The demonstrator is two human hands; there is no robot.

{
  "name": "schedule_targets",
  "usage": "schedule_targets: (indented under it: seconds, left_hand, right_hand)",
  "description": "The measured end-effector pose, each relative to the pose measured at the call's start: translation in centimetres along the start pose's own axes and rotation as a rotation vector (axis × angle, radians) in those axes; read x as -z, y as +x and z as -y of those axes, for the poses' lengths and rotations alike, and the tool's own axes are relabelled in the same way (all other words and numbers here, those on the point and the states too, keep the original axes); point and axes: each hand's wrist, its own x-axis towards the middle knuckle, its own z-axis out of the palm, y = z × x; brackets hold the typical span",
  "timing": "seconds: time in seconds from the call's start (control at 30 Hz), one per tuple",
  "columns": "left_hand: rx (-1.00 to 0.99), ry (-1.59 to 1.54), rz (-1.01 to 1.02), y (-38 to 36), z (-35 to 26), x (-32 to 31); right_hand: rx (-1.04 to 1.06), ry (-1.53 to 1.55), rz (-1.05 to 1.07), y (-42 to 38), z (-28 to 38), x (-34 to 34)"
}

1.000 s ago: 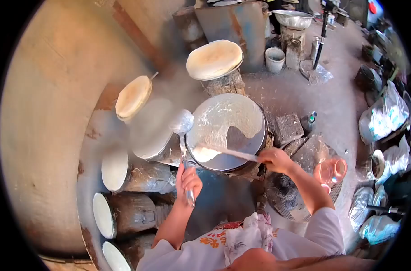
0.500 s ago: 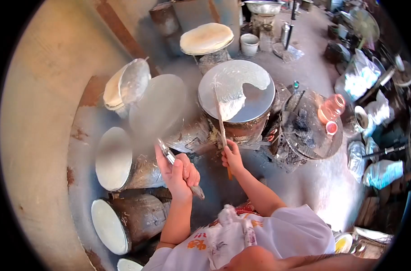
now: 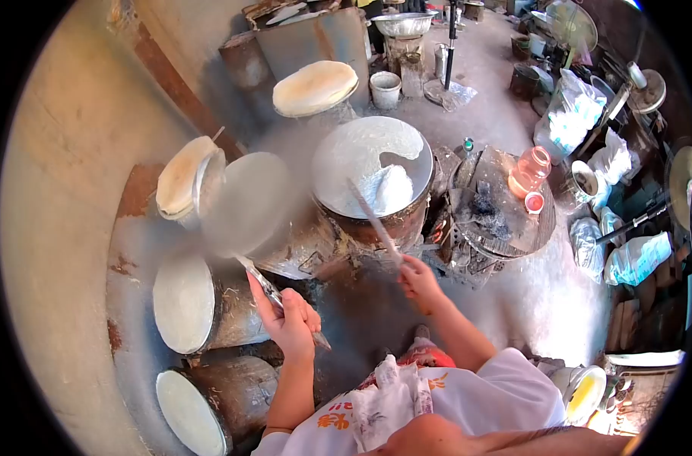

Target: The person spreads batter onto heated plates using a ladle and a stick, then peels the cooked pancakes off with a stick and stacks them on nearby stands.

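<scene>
My right hand [image 3: 420, 283] grips a long, thin wooden stick [image 3: 378, 228]. The stick's far end crosses over the large round griddle [image 3: 332, 199] ahead of me. A thin white batter sheet [image 3: 361, 144] covers part of that griddle, and a bunched white lump [image 3: 393, 190] sits near its front. My left hand [image 3: 291, 323] is wrapped around a narrow, whitish-smeared tool [image 3: 264, 283]. That tool's far end reaches the lower edge of a second round plate [image 3: 246, 204], which looks hazy and blurred.
Two more white-topped griddles [image 3: 183, 304] on drum stoves line the left wall. Stacked flat rounds [image 3: 315, 87] stand behind. To the right, a round wooden board [image 3: 540, 235] carries a pink jar [image 3: 530, 171] and charred bits. Plastic bags [image 3: 639, 258] lie farther right.
The view has shifted, so the stoves appear lower and farther left. My right hand has moved right with the stick, now slanting. The white lump is more bunched and sits farther right on the griddle.
</scene>
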Motion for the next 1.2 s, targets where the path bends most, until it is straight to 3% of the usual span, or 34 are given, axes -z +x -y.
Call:
schedule_targets:
  seconds: [0.2,0.4,0.47,0.5,0.63,0.7,0.77,0.87,0.9,1.0,1.1,1.17,1.2]
  left_hand:
    - [0.028,-0.007,0.075,1.4,1.9,-4.3]
    - [0.069,0.018,0.090,3.8,4.1,-11.5]
    - [0.137,0.059,0.108,3.9,4.7,-13.3]
    - [0.133,0.046,0.111,5.1,5.2,-14.9]
    - [0.181,0.074,0.068,5.9,7.3,-18.1]
    - [0.198,0.077,0.076,6.2,7.7,-20.5]
    - [0.167,0.057,0.107,7.5,9.8,-22.4]
    - [0.156,0.095,0.126,8.8,10.2,-23.5]
    - [0.165,0.088,0.133,9.2,10.3,-23.8]
    - [0.241,0.161,0.097,10.0,10.7,-24.2]
    - [0.275,0.085,0.144,11.4,11.3,-26.6]
    - [0.331,-0.006,0.139,11.3,10.1,-27.9]
    - [0.384,-0.078,0.144,11.2,9.0,-27.8]
  right_hand:
    - [0.087,-0.005,0.010,3.8,6.7,9.5]
    - [0.148,-0.120,0.042,11.1,16.2,11.0]
    - [0.151,-0.187,0.075,11.0,14.6,11.6]
    - [-0.010,-0.030,0.142,11.4,12.1,13.0]
    - [0.033,-0.359,0.169,7.2,15.3,18.1]
    - [0.060,-0.214,0.215,11.8,18.9,19.2]
    - [0.109,-0.286,0.154,16.6,21.4,18.4]
    - [0.082,-0.711,0.327,14.5,21.7,18.2]
    - [0.114,-0.713,0.403,12.7,21.4,19.4]
    - [-0.034,-0.483,0.239,15.3,23.7,22.4]
    - [0.165,-0.640,0.122,20.8,25.9,18.1]
    - [0.878,-1.033,0.106,22.1,24.7,15.7]
    - [0.805,-1.166,0.055,20.0,24.7,15.1]
